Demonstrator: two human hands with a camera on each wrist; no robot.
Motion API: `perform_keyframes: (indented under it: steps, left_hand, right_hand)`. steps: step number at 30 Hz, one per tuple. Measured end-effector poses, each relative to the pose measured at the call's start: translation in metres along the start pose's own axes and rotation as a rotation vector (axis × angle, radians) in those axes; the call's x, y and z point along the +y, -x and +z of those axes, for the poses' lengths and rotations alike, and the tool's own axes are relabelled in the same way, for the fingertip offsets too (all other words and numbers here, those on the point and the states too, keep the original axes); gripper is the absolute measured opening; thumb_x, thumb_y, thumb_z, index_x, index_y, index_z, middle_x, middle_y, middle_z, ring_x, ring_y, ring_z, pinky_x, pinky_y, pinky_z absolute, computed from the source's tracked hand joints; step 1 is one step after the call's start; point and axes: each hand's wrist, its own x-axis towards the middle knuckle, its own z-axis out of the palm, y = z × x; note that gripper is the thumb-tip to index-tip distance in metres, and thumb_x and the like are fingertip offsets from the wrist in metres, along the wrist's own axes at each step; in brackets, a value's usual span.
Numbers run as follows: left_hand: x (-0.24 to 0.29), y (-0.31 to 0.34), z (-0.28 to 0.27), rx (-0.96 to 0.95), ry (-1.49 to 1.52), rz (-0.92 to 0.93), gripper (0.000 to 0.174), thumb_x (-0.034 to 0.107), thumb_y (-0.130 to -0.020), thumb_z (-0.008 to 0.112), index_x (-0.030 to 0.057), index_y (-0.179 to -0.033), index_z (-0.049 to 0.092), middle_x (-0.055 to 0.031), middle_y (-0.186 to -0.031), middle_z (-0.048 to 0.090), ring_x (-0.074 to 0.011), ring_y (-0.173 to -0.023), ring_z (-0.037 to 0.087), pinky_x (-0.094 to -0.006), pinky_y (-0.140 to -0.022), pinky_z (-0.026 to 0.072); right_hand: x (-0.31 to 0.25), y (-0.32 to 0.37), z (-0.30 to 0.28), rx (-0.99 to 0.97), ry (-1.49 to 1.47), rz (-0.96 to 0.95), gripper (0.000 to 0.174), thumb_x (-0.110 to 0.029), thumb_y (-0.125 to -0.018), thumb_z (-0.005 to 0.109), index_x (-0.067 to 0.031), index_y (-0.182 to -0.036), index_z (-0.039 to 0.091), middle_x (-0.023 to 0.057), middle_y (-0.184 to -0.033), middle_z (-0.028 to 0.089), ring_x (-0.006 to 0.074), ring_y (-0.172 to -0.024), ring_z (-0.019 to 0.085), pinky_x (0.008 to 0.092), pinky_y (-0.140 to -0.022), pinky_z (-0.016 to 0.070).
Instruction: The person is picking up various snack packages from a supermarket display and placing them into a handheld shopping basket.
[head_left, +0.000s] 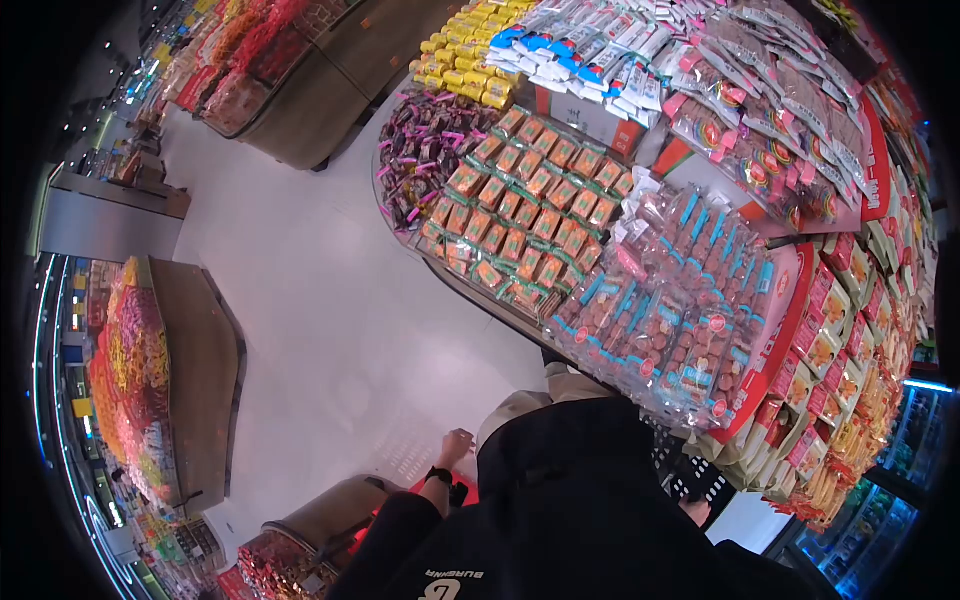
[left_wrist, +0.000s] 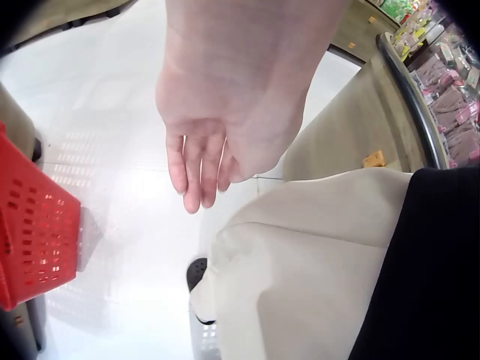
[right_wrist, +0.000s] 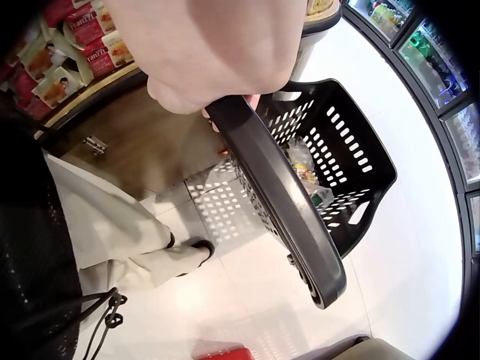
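My right hand (right_wrist: 214, 64) grips the handle (right_wrist: 277, 187) of a black shopping basket (right_wrist: 360, 142) that hangs at my right side. Inside the basket lie some clear plastic packages (right_wrist: 306, 169). In the head view only part of the right hand (head_left: 695, 511) shows, beside the basket's perforated wall. My left hand (left_wrist: 214, 142) hangs loose at my left side, its fingers pointing down and holding nothing. A red basket (left_wrist: 41, 225) stands off to one side of it in the left wrist view.
A rounded display stand ahead bears orange packs (head_left: 520, 200), purple-wrapped sweets (head_left: 430, 150) and blue-labelled bags (head_left: 660, 330). Other snack stands (head_left: 205, 370) rise on the left, with tiled floor (head_left: 330, 290) between. Glass-fronted fridges (right_wrist: 435, 60) line the right.
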Motion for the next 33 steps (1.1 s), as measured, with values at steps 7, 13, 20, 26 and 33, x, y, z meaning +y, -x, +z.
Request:
perform_keyframes:
  steps: [7, 13, 20, 26, 33]
  left_hand:
    - [0.156, -0.059, -0.042, 0.020, -0.116, 0.408, 0.024, 0.020, -0.089, 0.056, -0.0009, -0.095, 0.067, -0.0144, -0.075, 0.071, -0.0231, -0.064, 0.070, -0.0343, -0.064, 0.0559]
    - [0.222, -0.077, -0.070, -0.058, -0.246, 0.553, 0.023, 0.019, -0.090, 0.056, -0.0006, -0.096, 0.066, -0.0146, -0.076, 0.071, -0.0241, -0.065, 0.070, -0.0345, -0.065, 0.0560]
    - [0.159, -0.095, -0.110, -0.037, -0.291, 0.518, 0.021, 0.016, -0.087, 0.057, -0.0003, -0.095, 0.067, -0.0150, -0.077, 0.071, -0.0254, -0.069, 0.071, -0.0361, -0.069, 0.0567]
    - [0.079, -0.087, -0.170, -0.049, -0.174, 0.223, 0.021, 0.015, -0.087, 0.056, -0.0013, -0.093, 0.069, -0.0140, -0.075, 0.072, -0.0230, -0.063, 0.071, -0.0328, -0.062, 0.0582]
    - [0.039, -0.099, -0.211, -0.078, -0.141, 0.112, 0.022, 0.014, -0.087, 0.056, -0.0034, -0.092, 0.067, -0.0141, -0.074, 0.072, -0.0217, -0.060, 0.071, -0.0313, -0.058, 0.0583]
  right_hand:
    - [-0.027, 0.014, 0.010, -0.025, -0.061, 0.053, 0.017, -0.010, -0.078, 0.062, 0.0046, -0.086, 0.066, 0.0250, -0.076, 0.065, 0.0431, -0.074, 0.064, 0.0500, -0.068, 0.0494]
    - [-0.031, 0.039, 0.047, -0.080, -0.084, 0.030, 0.018, -0.011, -0.079, 0.063, 0.0059, -0.086, 0.064, 0.0256, -0.075, 0.066, 0.0447, -0.072, 0.065, 0.0490, -0.065, 0.0509]
    - [-0.111, 0.068, 0.032, -0.068, -0.161, -0.032, 0.014, -0.009, -0.079, 0.062, 0.0048, -0.078, 0.062, 0.0230, -0.068, 0.064, 0.0393, -0.062, 0.064, 0.0455, -0.056, 0.0493]
    - [-0.137, 0.075, 0.056, 0.044, -0.122, -0.073, 0.013, -0.009, -0.078, 0.061, 0.0037, -0.076, 0.062, 0.0226, -0.064, 0.063, 0.0412, -0.061, 0.064, 0.0463, -0.057, 0.0498]
    - [-0.201, 0.092, 0.043, 0.040, -0.160, -0.042, 0.012, -0.007, -0.079, 0.063, 0.0052, -0.083, 0.063, 0.0235, -0.065, 0.064, 0.0411, -0.063, 0.065, 0.0446, -0.058, 0.0512]
